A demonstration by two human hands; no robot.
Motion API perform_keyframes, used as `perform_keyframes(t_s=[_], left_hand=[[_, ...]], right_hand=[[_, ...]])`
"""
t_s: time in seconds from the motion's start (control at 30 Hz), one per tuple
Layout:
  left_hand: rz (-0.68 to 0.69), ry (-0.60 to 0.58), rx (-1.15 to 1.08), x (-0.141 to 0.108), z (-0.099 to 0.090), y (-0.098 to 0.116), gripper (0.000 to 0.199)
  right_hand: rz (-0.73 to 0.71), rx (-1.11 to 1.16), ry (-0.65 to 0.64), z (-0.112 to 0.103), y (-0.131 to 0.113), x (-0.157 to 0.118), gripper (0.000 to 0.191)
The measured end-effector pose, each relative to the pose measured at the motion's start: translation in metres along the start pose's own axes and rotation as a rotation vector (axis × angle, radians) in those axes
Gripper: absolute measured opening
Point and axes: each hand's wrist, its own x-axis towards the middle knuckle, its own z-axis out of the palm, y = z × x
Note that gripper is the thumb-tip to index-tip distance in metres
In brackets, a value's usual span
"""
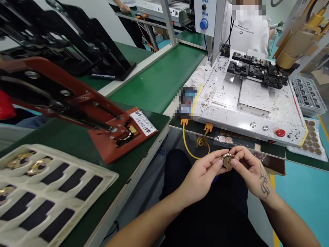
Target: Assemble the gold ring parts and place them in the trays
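While both hands [203, 173] [250, 169] pinch the round part [227, 160], it hangs below the machine edge [246, 132].

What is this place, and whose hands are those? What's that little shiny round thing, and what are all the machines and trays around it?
The camera sits on a person's head and looks down, so the two hands at the bottom belong to that person. The left hand and the right hand pinch one small round gold-coloured part between their fingertips, above the person's lap.

On the left is a green workbench. On it lies a white tray with dark pockets; a few pockets hold gold parts. Next to the tray stands a red hand press with a long lever.

Straight ahead is a white machine with black holders on top and a red button in front. Yellow cables hang from it. To its right lies a sheet of more round parts. Another person in a white shirt stands behind the machine.
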Motion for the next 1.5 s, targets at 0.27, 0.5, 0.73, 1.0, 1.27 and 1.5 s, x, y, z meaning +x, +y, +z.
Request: perform_keyframes(t_s=[0.27, 0.5, 0.73, 1.0, 1.27, 1.5], left_hand=[[0.006, 0.004, 0.064, -0.001, 0.003, 0.000, 0.049], [0.056, -0.004, 0.078, -0.002, 0.006, -0.003, 0.048], [0.043, -0.004, 0.076, -0.002, 0.008, -0.001, 0.047], [0.089, 0.021, 0.111, -0.002, 0.009, -0.013, 0.042], [0.164, 0.038, 0.469, -0.004, -0.002, -0.006, 0.043], [0.180, 0.125, 0.361, 0.000, -0.008, 0.008, 0.043]], right_hand=[[-0.003, -0.008, 0.005, 0.000, 0.001, -0.001, 0.024], [-0.023, -0.033, 0.032, 0.003, 0.006, -0.004, 0.024], [-0.026, -0.058, 0.031, 0.002, 0.007, -0.004, 0.024], [-0.102, -0.174, 0.059, 0.006, 0.008, -0.007, 0.023], [-0.240, -0.426, -0.008, 0.001, 0.017, -0.002, 0.015], [-0.076, -0.099, 0.006, 0.008, 0.008, 0.010, 0.022]])
